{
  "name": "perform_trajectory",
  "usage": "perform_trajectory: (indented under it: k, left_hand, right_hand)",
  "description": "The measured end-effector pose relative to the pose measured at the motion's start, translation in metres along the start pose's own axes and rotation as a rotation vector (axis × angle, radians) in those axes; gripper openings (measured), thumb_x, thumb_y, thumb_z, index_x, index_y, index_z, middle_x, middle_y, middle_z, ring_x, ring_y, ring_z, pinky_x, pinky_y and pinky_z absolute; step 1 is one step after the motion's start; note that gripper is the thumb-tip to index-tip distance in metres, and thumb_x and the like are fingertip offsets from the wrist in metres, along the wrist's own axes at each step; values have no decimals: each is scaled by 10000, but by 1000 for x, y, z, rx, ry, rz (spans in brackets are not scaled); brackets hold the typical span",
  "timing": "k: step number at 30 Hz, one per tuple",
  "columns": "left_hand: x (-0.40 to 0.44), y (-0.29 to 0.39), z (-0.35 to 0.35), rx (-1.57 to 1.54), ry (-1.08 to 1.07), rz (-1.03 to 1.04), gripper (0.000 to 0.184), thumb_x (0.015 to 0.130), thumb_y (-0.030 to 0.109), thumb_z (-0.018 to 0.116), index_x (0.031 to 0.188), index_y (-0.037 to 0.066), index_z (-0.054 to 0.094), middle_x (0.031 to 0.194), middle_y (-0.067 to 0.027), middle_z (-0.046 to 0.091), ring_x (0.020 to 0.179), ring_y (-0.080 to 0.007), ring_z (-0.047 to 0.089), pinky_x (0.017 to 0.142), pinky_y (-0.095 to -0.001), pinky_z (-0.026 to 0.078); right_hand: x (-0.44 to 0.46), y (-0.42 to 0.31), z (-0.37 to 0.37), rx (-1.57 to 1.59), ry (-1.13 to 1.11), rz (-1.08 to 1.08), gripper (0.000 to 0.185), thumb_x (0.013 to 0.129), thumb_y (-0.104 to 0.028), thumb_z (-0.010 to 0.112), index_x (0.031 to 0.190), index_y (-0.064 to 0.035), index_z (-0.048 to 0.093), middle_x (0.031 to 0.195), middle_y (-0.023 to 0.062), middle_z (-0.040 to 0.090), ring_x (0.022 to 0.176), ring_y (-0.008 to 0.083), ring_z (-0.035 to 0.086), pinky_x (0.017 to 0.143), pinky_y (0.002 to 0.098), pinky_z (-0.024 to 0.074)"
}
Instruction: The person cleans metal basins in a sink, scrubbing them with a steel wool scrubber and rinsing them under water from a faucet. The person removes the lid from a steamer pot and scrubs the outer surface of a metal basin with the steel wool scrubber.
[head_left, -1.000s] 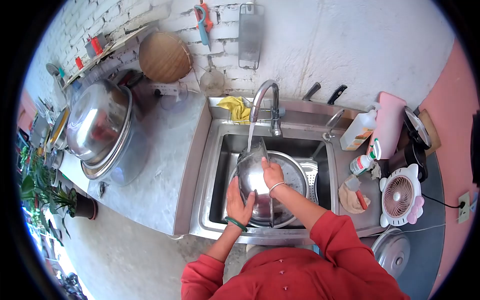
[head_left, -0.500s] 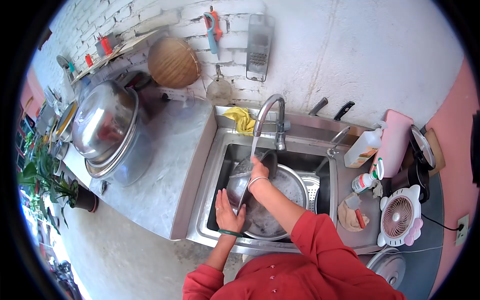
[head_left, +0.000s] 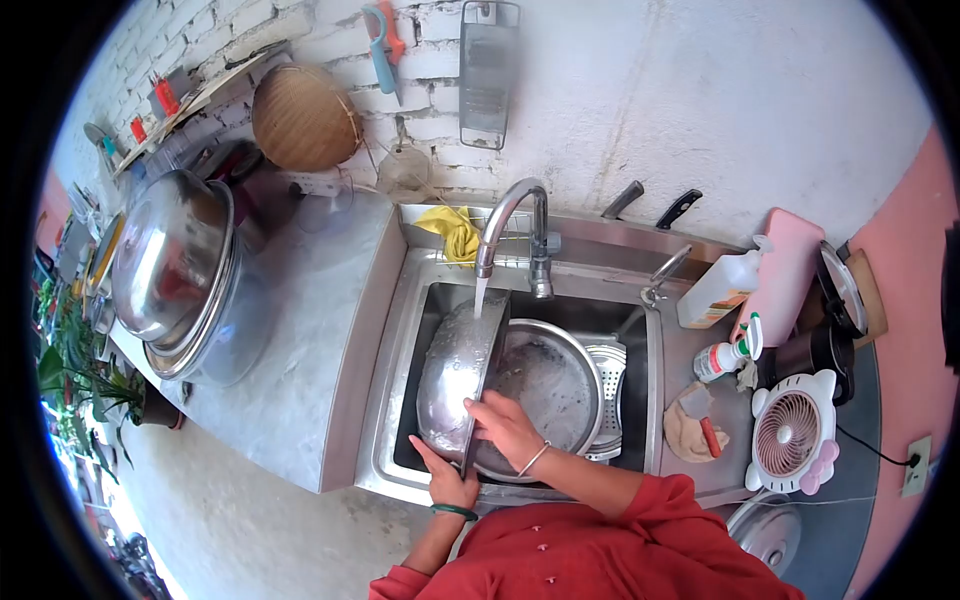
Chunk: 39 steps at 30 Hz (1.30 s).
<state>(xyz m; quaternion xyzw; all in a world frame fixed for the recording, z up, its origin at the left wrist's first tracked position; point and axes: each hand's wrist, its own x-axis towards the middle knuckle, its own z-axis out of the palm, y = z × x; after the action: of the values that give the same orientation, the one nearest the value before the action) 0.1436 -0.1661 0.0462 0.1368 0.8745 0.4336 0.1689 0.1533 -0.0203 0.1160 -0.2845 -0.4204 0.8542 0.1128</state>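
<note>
A steel bowl [head_left: 455,365] stands tilted on its side in the left part of the sink, its outer surface facing left. Water from the curved faucet [head_left: 512,215] runs onto its upper part. My left hand [head_left: 450,482] grips the lower end of the bowl, thumb and fingers round the rim. My right hand [head_left: 503,428] is closed on the rim at the right, its fingertips on the outer face. Beneath and to the right lies a round steel basin [head_left: 590,385] holding some cloudy water. A perforated steel piece [head_left: 611,400] shows beyond the basin.
On the left counter [head_left: 300,330], a large steel bowl [head_left: 170,255] rests over another vessel. A yellow cloth [head_left: 452,233] hangs behind the sink [head_left: 655,400]. To the right are a white bottle [head_left: 718,290], a spray bottle [head_left: 722,358], a beige cloth [head_left: 690,430] and a small fan [head_left: 792,432].
The bowl has turned so its outer face shows more. My right hand has moved from the water stream down to the lower rim, and my left hand has shifted to the bowl's bottom end.
</note>
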Motion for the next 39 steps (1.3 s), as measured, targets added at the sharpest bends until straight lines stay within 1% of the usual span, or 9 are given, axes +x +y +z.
perform_trajectory:
  k: [1,3,6,11,18,27,31,33,39]
  left_hand:
    - [0,-12,6,-11,41,60,1000,663,48,596,1362,-39,-115,1334,-371,212,1215,-474,302,956,-409,349]
    - [6,-25,14,-8,72,117,962,666,15,548,1358,-49,-117,1336,-381,190,1232,-473,278,981,-408,322]
    - [5,-35,25,-67,62,156,922,653,-34,491,1366,-48,-93,1372,-344,149,1285,-441,199,1048,-375,226]
    - [-4,-17,31,-70,126,145,916,654,-55,475,1377,-27,-85,1374,-331,163,1267,-442,242,1027,-366,259]
    - [-3,-33,39,-136,184,102,915,666,-40,479,1385,-1,-86,1367,-328,189,1242,-438,291,997,-360,299]
    - [-7,-29,40,-179,148,19,910,670,-41,478,1387,8,-80,1379,-311,185,1252,-437,275,1004,-368,294]
    - [-5,-34,38,-185,200,115,902,660,-73,484,1389,-5,-43,1385,-302,181,1276,-412,250,1030,-356,257]
    - [-3,-30,28,-206,211,128,885,657,-95,481,1391,-13,-7,1397,-283,179,1296,-381,234,1046,-345,227]
    - [2,-32,-15,-277,221,212,841,685,-95,449,1401,6,21,1387,-250,246,1273,-353,299,1030,-324,242]
  right_hand:
    - [-2,-13,-9,-165,-80,105,252,872,-212,526,970,16,569,928,98,604,815,176,591,648,269,477]
    - [25,-30,-43,-592,153,-551,277,901,-258,486,979,-6,570,859,110,631,752,190,623,656,286,486]
    - [71,-80,-81,-1163,393,-922,359,810,-85,488,1163,-23,499,1223,159,488,1137,308,462,933,356,391]
    - [103,-72,-118,-1423,-14,-834,365,778,-75,496,1137,-26,535,1248,136,480,1166,297,442,965,354,372]
    - [124,-75,-120,-1320,140,-879,149,771,-52,531,860,-42,650,1039,100,622,953,277,589,831,347,466]
    - [160,-95,-113,-1278,62,-709,151,728,-67,554,829,-48,664,1023,120,625,915,301,595,821,360,460]
    - [113,-74,-96,-1343,277,-1076,174,740,-61,540,861,-49,663,1142,126,567,863,309,599,809,377,459]
    - [74,-62,-87,-986,177,-789,179,759,-62,526,879,-41,657,1085,124,595,850,317,595,800,382,461]
    - [83,44,-166,-1375,99,-263,217,753,-96,536,932,-51,652,1000,163,622,889,256,621,754,315,489]
